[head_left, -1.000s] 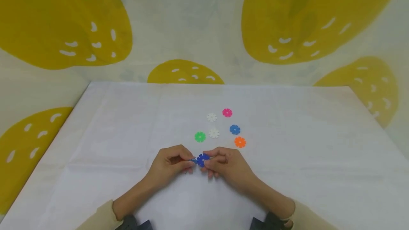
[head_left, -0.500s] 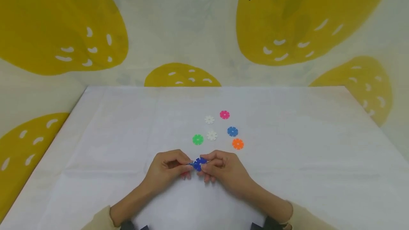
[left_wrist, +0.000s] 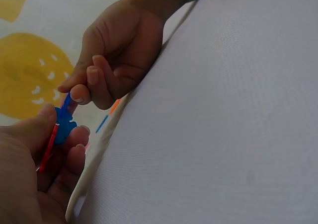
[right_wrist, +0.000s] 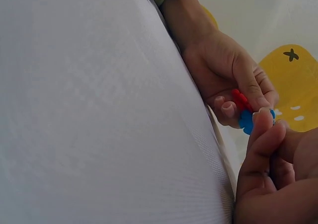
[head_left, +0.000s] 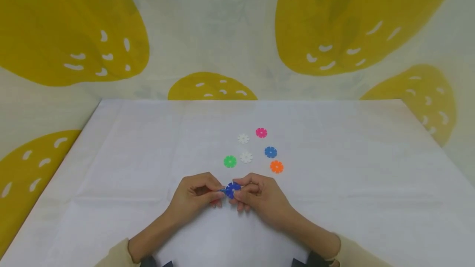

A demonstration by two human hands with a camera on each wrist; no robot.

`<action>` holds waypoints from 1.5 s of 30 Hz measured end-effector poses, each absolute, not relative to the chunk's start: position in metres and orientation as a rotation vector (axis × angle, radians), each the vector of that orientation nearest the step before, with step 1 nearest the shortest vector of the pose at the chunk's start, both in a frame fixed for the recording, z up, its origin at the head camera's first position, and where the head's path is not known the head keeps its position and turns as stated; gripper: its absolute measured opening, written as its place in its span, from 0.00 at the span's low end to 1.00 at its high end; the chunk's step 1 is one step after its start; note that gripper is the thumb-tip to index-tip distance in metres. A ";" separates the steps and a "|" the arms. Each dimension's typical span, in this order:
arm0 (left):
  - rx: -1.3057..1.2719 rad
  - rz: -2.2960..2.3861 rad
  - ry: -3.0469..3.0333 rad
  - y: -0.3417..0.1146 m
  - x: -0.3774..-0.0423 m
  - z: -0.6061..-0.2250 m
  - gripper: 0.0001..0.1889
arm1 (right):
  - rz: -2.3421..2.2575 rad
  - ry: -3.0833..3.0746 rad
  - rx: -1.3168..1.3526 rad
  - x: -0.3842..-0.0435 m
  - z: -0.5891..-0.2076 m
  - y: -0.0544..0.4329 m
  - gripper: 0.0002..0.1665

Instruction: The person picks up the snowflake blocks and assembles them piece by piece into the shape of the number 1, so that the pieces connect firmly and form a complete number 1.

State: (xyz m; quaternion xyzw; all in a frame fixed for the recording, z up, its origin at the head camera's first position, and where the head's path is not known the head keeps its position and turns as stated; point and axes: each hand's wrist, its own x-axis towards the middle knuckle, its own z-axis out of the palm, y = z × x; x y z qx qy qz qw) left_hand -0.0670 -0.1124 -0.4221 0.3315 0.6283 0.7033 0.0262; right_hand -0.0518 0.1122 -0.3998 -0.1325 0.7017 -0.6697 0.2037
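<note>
In the head view my right hand (head_left: pixel 259 193) pinches a dark blue notched plastic disc (head_left: pixel 233 190) between thumb and index finger. Close on its left, my left hand (head_left: pixel 196 195) holds a lighter blue notched disc (left_wrist: pixel 64 127) and a red disc (left_wrist: pixel 48 149) that meets it at an angle. The left wrist view has the dark blue disc edge-on, its lower end right at the lighter blue one. Fingertips hide parts of all three discs. Both hands are held near the front middle of the table.
Beyond the hands, a green disc (head_left: pixel 230 161), two white discs (head_left: pixel 246 157), a pink disc (head_left: pixel 261 132), a blue disc (head_left: pixel 270 152) and an orange disc (head_left: pixel 276 167) lie flat and apart on the white-covered table (head_left: pixel 148 147). A patterned cloth (head_left: pixel 208 32) rises behind it.
The hands have drawn slightly together, bringing the dark blue disc up to the left hand's lighter blue one. The head view has shifted a little. The loose discs have stayed put.
</note>
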 end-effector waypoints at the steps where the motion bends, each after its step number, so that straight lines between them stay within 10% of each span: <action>1: 1.013 2.169 1.946 -0.112 -0.067 -0.422 0.05 | -1.868 1.964 -0.375 -0.052 -0.400 0.112 0.18; 45: 1.385 1.942 2.432 -0.101 -0.060 -0.391 0.18 | -1.814 2.056 -0.319 -0.049 -0.396 0.108 0.16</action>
